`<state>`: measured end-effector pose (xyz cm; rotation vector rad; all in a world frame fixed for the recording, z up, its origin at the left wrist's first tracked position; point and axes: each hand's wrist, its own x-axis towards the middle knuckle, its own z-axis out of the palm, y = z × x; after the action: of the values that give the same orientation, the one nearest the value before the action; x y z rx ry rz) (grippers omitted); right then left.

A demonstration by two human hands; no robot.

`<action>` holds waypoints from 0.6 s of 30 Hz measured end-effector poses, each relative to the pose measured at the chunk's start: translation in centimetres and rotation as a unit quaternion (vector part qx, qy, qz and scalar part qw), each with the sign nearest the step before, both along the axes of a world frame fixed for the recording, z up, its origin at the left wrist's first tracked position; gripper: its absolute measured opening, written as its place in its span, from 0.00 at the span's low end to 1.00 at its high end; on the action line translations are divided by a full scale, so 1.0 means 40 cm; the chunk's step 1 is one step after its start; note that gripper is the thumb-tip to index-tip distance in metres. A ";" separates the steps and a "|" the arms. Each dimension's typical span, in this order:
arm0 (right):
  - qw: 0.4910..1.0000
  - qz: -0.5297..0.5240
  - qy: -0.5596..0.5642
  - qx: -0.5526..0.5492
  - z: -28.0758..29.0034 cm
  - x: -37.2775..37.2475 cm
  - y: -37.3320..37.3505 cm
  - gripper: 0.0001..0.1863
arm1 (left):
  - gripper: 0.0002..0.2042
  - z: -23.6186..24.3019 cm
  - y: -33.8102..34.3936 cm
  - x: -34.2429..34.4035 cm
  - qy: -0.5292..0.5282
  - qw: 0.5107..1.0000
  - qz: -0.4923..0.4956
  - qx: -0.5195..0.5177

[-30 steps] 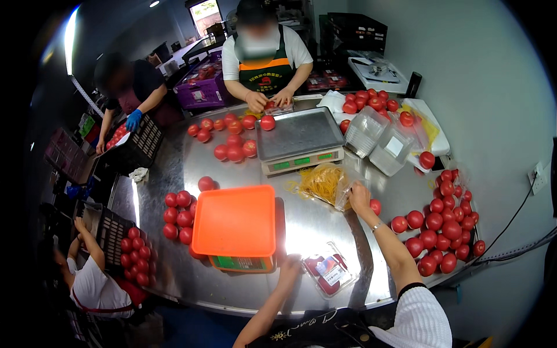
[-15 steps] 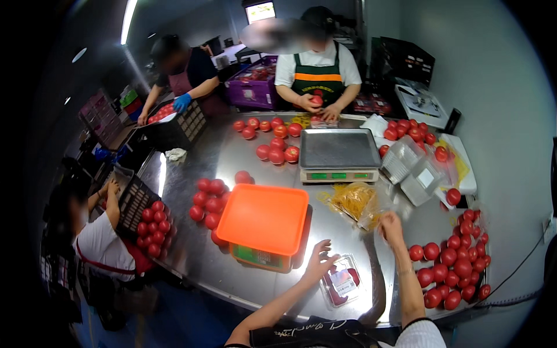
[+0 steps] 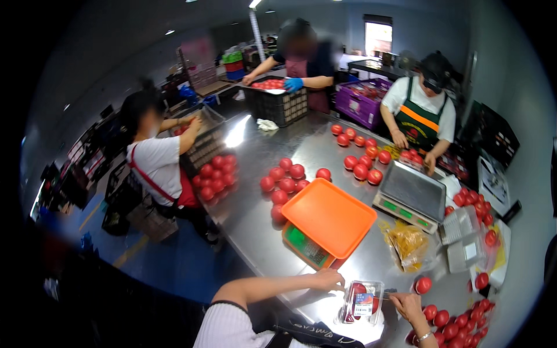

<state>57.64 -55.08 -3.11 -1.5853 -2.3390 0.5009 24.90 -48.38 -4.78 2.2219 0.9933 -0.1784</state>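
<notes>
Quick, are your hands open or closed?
Left hand: fingers bent near the tomato clamshell; can't tell if gripping.
Right hand: fingers bent too; can't tell if gripping.

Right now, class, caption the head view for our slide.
Left hand and right hand flank a clear punnet of tomatoes on a metal table near an orange tray.

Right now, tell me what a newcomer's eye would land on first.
Likely the bright orange rectangular tray, near the middle of the shiny metal table. Next come round red tomatoes clustered to the tray's left, with more toward the picture's lower right corner. At the near edge, a clear rectangular plastic box with red contents sits between the wearer's left hand and right hand.
</notes>
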 end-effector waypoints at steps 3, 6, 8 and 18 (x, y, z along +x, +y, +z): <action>0.996 -0.036 -0.056 -0.054 -0.077 0.027 0.061 0.17 | 0.36 -0.113 0.036 0.005 -0.003 0.995 -0.021 0.101; 0.997 0.005 0.025 -0.077 -0.270 0.072 0.049 0.18 | 0.41 -0.164 0.023 0.037 0.012 0.998 -0.010 -0.060; 0.895 -0.144 0.164 -0.390 -0.233 -0.012 -0.004 0.15 | 0.39 -0.170 -0.045 0.013 -0.065 0.966 0.087 -0.234; 0.723 -0.270 0.591 -0.236 -0.130 -0.416 -0.139 0.26 | 0.37 -0.265 -0.270 -0.027 -0.655 0.544 0.325 -0.411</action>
<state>41.02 -60.64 -8.33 -1.3190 -0.7641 1.4619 23.81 -59.17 -15.40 0.5229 0.4976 1.0198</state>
